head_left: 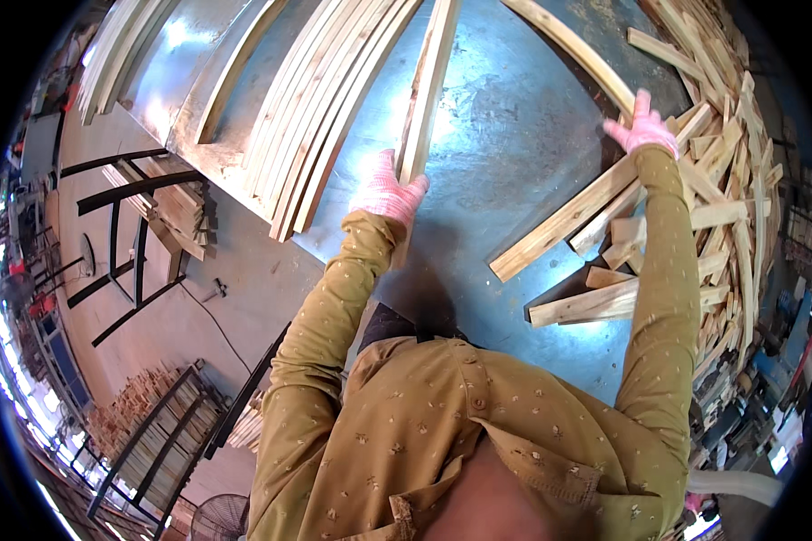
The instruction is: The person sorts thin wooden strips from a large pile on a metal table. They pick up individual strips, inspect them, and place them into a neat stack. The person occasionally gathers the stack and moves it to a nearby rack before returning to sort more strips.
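Note:
My left hand (386, 191), in a pink knitted glove, is closed round a long wooden strip (429, 86) that stretches away from me over the blue metal tabletop (492, 135). The strip's near end sticks out below my wrist. On the right, my right hand (645, 133), also in a pink glove, has its fingers spread. It is over the edge of a heap of wooden pieces (722, 171). The end of another long strip (577, 54) comes up to its thumb and forefinger; whether they touch it I cannot tell.
Left of my left hand, several long strips (320, 99) lie side by side, with a single strip (235, 68) farther left. Loose boards (564, 221) jut toward me from the heap. Beyond the table's left edge stand black metal racks (135, 198) and stacked wood (149, 424).

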Tool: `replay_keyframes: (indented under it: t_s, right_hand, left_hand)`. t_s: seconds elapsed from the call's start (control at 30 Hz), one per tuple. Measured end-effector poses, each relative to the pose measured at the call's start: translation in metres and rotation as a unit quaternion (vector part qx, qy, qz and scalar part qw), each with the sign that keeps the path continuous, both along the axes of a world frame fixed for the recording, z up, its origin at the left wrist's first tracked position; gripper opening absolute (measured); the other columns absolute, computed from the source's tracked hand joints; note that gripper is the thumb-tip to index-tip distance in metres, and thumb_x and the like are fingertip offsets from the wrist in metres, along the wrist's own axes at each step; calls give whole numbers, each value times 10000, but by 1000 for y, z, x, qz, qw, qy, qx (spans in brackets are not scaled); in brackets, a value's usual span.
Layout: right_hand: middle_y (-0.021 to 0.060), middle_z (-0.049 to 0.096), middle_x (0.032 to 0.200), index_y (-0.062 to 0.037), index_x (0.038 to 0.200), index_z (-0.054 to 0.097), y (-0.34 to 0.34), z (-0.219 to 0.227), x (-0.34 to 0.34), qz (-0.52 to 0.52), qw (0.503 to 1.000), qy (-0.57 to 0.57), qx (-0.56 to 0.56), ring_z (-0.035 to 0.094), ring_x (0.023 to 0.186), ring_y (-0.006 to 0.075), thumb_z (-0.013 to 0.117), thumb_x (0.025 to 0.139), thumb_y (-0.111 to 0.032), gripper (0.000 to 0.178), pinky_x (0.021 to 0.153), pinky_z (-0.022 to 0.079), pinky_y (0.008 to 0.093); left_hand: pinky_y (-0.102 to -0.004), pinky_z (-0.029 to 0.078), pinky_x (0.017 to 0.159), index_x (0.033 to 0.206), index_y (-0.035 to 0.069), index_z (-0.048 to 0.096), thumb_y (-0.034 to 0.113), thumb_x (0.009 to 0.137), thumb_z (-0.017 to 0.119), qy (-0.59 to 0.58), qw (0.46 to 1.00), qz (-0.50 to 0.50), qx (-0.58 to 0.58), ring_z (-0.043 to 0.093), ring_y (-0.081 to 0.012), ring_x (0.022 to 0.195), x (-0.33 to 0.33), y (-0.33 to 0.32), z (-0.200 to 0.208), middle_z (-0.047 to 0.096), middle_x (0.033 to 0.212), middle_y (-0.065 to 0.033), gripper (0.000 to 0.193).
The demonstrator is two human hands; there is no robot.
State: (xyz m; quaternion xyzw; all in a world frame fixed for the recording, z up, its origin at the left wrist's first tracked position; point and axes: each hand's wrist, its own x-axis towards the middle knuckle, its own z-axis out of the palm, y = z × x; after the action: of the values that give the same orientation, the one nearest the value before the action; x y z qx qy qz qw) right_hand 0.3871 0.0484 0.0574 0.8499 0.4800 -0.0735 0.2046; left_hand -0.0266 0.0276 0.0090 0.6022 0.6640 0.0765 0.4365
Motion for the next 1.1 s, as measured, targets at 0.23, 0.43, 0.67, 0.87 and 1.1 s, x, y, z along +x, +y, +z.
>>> replay_keyframes:
  t_s: [0.23,0.43,0.67,0.87,1.1]
  right_hand:
    - [180,636,900,-45,1137,502,-7,-28,-98,-238,844,466,116,643,800,335,646,867,-341,426,718,536,429]
    - [70,581,736,-65,1055,513,10,-82,-296,-343,495,774,198,595,585,203,649,821,-90,272,497,524,355]
    - [187,639,1139,-60,1377,408,40,-112,-356,-211,582,744,252,633,1019,328,707,811,-200,655,904,516,393]
    - [53,565,714,-117,1137,525,-14,-60,-308,-370,339,811,299,540,506,161,658,810,-3,371,426,486,330]
    - [74,601,842,-55,1071,526,-149,-16,-250,-335,486,740,323,592,658,167,627,881,-142,232,589,511,309]
  left_hand:
    - [-466,469,936,1374,103,384,271,829,695,166,982,-67,57,567,-410,1096,-12,23,28,522,1232,-252,650]
    - [-406,405,1024,1380,-19,403,465,845,679,34,999,1,33,532,-378,1199,-55,18,32,541,1288,-269,772]
    - [-374,477,864,1245,45,555,309,902,634,-14,998,31,61,615,-266,996,-137,-12,88,617,1136,-154,440]
    - [-324,540,641,1232,-29,471,156,864,629,-476,855,162,-125,612,-188,695,-122,9,114,600,890,-98,440]
    - [-322,534,723,1353,36,436,198,899,595,-615,755,20,-225,619,-196,838,0,66,83,605,1069,-116,507]
